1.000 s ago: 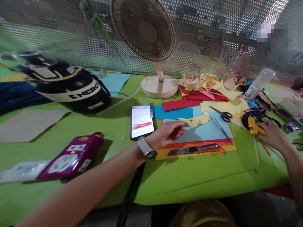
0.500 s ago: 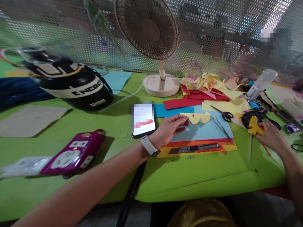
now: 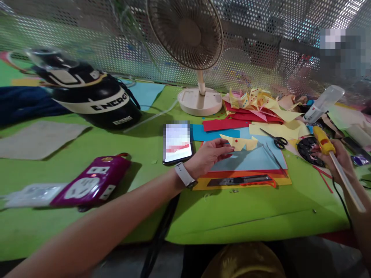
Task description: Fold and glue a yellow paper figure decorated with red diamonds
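Between the fingertips of my left hand [image 3: 213, 152] is a small cut piece of yellow paper [image 3: 240, 144] with a red diamond on it. It is held over a light blue sheet [image 3: 246, 161]. My right hand [image 3: 342, 158] grips a yellow glue gun [image 3: 324, 141], whose long pale glue stick [image 3: 348, 183] juts out toward me. Tweezers [image 3: 273, 156] lie across the blue sheet, and a utility knife [image 3: 242, 180] lies along its near edge. Black scissors [image 3: 274, 139] rest just beyond the sheet. Behind my right hand sits a round black tray [image 3: 308, 151].
A lit phone [image 3: 177, 144] lies left of the papers. Further left are a purple power strip [image 3: 92, 180] and a large black jug [image 3: 95, 100]. A fan [image 3: 199, 101] stands at the back beside a heap of paper scraps [image 3: 257, 102]. A clear bottle [image 3: 324, 104] leans at right.
My right hand has lifted the glue gun and turned it, so the glue stick now points toward me at the lower right. My left hand still holds the yellow paper, almost unmoved.
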`<state>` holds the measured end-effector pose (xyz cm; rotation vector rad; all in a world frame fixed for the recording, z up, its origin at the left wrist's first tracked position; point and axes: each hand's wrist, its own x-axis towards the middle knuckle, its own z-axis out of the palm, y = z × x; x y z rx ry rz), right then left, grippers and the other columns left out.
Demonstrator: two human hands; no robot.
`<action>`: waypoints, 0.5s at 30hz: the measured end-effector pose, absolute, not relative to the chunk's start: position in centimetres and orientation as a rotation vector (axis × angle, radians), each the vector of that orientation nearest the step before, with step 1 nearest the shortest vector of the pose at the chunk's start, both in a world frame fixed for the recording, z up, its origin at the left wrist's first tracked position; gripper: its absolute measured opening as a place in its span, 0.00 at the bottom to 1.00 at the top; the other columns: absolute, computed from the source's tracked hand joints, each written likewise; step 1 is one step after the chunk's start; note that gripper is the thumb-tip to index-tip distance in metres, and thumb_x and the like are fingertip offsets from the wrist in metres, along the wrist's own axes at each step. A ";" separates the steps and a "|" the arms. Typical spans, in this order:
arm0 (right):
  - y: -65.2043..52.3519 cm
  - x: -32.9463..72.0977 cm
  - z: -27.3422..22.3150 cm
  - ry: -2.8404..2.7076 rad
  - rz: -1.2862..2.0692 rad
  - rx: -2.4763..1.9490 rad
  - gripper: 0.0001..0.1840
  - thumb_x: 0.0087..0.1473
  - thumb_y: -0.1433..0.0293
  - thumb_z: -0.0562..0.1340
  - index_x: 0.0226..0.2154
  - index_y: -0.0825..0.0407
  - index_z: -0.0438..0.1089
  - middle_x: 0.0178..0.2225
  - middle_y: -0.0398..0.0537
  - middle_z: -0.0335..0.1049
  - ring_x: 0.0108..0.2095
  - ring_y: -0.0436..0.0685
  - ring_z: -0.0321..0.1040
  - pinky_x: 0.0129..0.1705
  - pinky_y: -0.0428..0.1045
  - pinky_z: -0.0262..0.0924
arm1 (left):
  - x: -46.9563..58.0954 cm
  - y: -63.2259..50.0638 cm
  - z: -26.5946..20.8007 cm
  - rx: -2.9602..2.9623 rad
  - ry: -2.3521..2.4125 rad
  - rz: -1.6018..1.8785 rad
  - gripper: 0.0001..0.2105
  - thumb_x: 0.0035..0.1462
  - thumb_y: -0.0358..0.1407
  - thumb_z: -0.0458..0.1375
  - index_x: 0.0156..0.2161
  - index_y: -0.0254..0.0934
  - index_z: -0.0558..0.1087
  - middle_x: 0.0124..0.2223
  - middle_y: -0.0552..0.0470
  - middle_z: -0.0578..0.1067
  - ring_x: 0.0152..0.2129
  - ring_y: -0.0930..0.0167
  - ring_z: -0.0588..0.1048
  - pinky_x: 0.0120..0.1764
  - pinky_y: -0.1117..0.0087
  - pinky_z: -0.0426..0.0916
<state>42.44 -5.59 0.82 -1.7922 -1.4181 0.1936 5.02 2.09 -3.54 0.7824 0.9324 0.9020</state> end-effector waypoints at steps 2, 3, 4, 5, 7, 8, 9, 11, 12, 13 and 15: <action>-4.9 39.9 1.2 -1.347 0.532 -1.584 0.16 0.41 0.63 0.64 0.35 0.50 0.70 0.34 0.50 0.75 0.36 0.60 0.74 0.39 0.54 0.70 | 4.9 2.2 -3.8 0.844 0.947 0.861 0.10 0.44 0.32 0.72 0.31 0.34 0.76 0.33 0.51 0.79 0.32 0.73 0.77 0.41 0.72 0.72; -4.6 38.5 1.4 -1.307 0.680 -1.504 0.15 0.42 0.63 0.64 0.35 0.51 0.71 0.35 0.50 0.75 0.36 0.59 0.74 0.38 0.53 0.70 | 4.8 2.2 -3.8 0.870 0.958 0.847 0.11 0.43 0.35 0.72 0.31 0.34 0.76 0.34 0.51 0.79 0.32 0.73 0.77 0.41 0.72 0.71; -4.2 37.1 1.5 -1.299 0.810 -1.420 0.15 0.41 0.64 0.65 0.34 0.52 0.72 0.33 0.50 0.75 0.33 0.58 0.74 0.35 0.52 0.70 | 4.8 2.1 -3.8 0.891 0.967 0.840 0.12 0.43 0.36 0.72 0.30 0.34 0.76 0.33 0.51 0.79 0.33 0.72 0.77 0.41 0.71 0.71; -3.8 35.8 1.6 -1.313 0.931 -1.345 0.15 0.42 0.63 0.64 0.34 0.53 0.72 0.32 0.49 0.75 0.31 0.57 0.74 0.32 0.51 0.70 | 4.8 2.1 -3.8 0.907 0.973 0.840 0.13 0.43 0.38 0.72 0.30 0.34 0.76 0.33 0.51 0.79 0.33 0.72 0.77 0.40 0.71 0.71; -3.1 33.3 1.6 -1.333 1.095 -1.246 0.15 0.44 0.60 0.65 0.33 0.53 0.72 0.29 0.47 0.74 0.26 0.54 0.72 0.27 0.49 0.68 | 4.8 1.9 -3.7 0.925 0.970 0.849 0.14 0.42 0.39 0.73 0.30 0.35 0.75 0.34 0.52 0.79 0.35 0.71 0.77 0.39 0.71 0.72; -2.8 32.1 1.4 -1.350 1.151 -1.225 0.16 0.44 0.58 0.66 0.31 0.52 0.71 0.28 0.46 0.73 0.24 0.52 0.70 0.24 0.47 0.67 | 4.8 1.7 -3.6 0.929 0.967 0.853 0.15 0.42 0.39 0.73 0.31 0.35 0.74 0.34 0.52 0.79 0.36 0.70 0.77 0.38 0.71 0.72; -2.6 31.0 1.2 -1.391 1.198 -1.226 0.17 0.45 0.55 0.67 0.30 0.52 0.71 0.27 0.45 0.72 0.22 0.50 0.68 0.23 0.46 0.66 | 4.8 1.6 -3.5 0.936 0.968 0.852 0.15 0.42 0.40 0.73 0.31 0.35 0.74 0.35 0.52 0.79 0.37 0.69 0.78 0.37 0.71 0.72; -2.6 29.3 0.6 -1.492 1.255 -1.267 0.20 0.44 0.51 0.68 0.27 0.51 0.69 0.24 0.43 0.70 0.20 0.48 0.65 0.21 0.46 0.64 | 4.9 1.4 -3.4 0.961 0.982 0.835 0.15 0.44 0.41 0.71 0.33 0.36 0.73 0.35 0.51 0.79 0.37 0.68 0.79 0.33 0.73 0.71; -2.7 28.6 0.2 -1.544 1.276 -1.300 0.21 0.44 0.50 0.68 0.26 0.51 0.68 0.24 0.43 0.70 0.20 0.48 0.64 0.22 0.46 0.64 | 4.9 1.3 -3.4 0.976 0.990 0.825 0.15 0.45 0.41 0.71 0.33 0.36 0.73 0.35 0.52 0.78 0.37 0.68 0.79 0.31 0.74 0.71; -2.9 28.1 -0.2 -1.585 1.279 -1.333 0.21 0.45 0.49 0.67 0.26 0.50 0.68 0.23 0.42 0.68 0.19 0.48 0.63 0.22 0.46 0.64 | 4.9 1.2 -3.4 0.989 0.994 0.818 0.14 0.46 0.41 0.70 0.34 0.36 0.74 0.35 0.52 0.79 0.37 0.68 0.79 0.31 0.74 0.71; -3.5 27.6 -1.0 -1.664 1.259 -1.390 0.21 0.47 0.49 0.66 0.26 0.49 0.67 0.21 0.40 0.66 0.19 0.49 0.61 0.21 0.46 0.62 | 4.9 1.1 -3.5 1.001 0.984 0.822 0.13 0.48 0.41 0.69 0.33 0.36 0.74 0.36 0.51 0.79 0.38 0.68 0.79 0.33 0.74 0.72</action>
